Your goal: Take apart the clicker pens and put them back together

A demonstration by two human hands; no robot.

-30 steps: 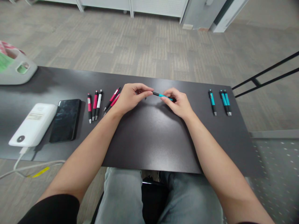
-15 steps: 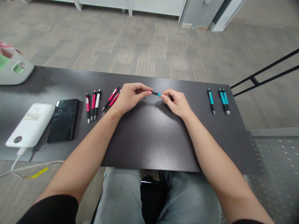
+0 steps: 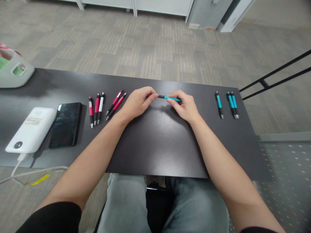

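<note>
A turquoise pen (image 3: 167,97) with a black grip is held level between my two hands, just above the dark table (image 3: 155,142). My left hand (image 3: 141,100) is closed around the tip end, and its fingers hide the point. At the other end, my right hand (image 3: 182,103) pinches the turquoise barrel between thumb and fingers. Left of my left hand lie two red pens (image 3: 118,105), slanted side by side. Farther left are two more red pens (image 3: 91,110) and a white pen (image 3: 101,106).
Three turquoise pens (image 3: 219,103) lie near the table's right end. A black phone (image 3: 66,124) and a white power bank (image 3: 32,129) with a cable (image 3: 17,174) are on the left. A pale basket (image 3: 26,72) stands at the far left corner. Black metal bars (image 3: 264,84) adjoin the right edge.
More of the turquoise barrel now shows at my right hand, whose fingers have opened slightly around it. My left fingers have curled in more. The pens on the table stay where they were.
</note>
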